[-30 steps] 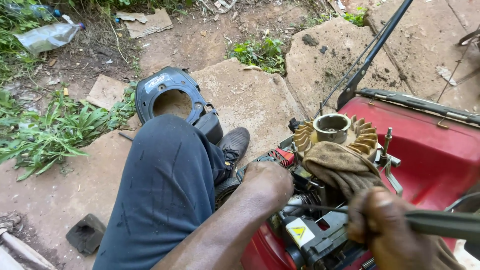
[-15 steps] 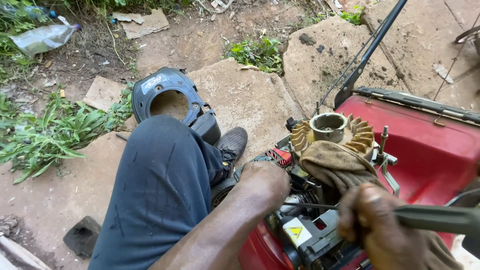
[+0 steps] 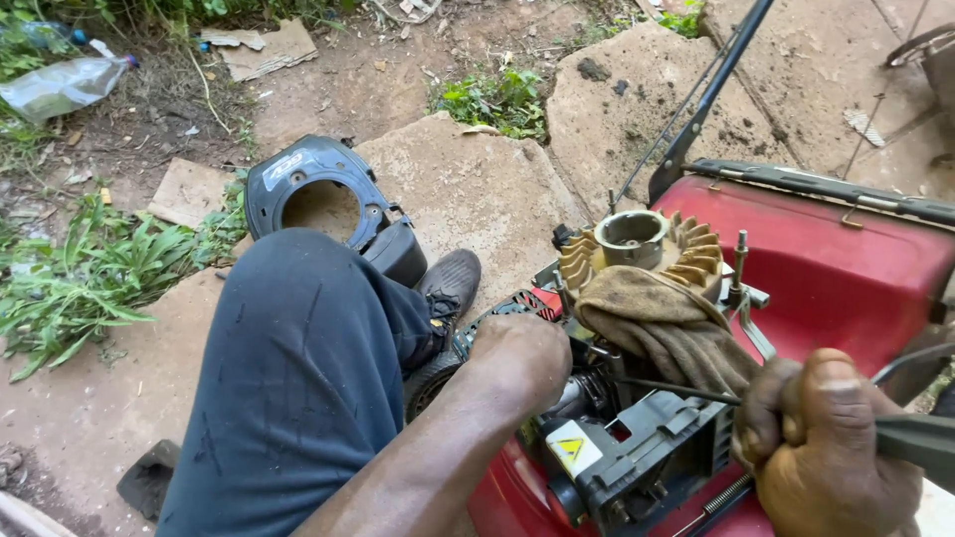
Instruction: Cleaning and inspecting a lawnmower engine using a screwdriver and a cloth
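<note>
My left hand [image 3: 517, 358] is curled into a fist against the near side of the mower engine [image 3: 637, 438], fingers tucked out of sight, so I cannot tell what it grips, if anything. My right hand [image 3: 826, 438] is clenched around a dark tool handle [image 3: 915, 443], and a thin metal rod [image 3: 676, 390] runs from that hand toward the engine. A brown rag [image 3: 667, 323] lies draped over the engine just below the finned flywheel [image 3: 637, 249], covering part of it. The red mower deck [image 3: 836, 268] spreads behind the flywheel. Beside the engine my knee in dark trousers [image 3: 298, 378] blocks the view of its near corner. Beyond the knee, well apart from the engine, the dark engine shroud [image 3: 318, 189] rests on a stone slab [image 3: 468, 189].
</note>
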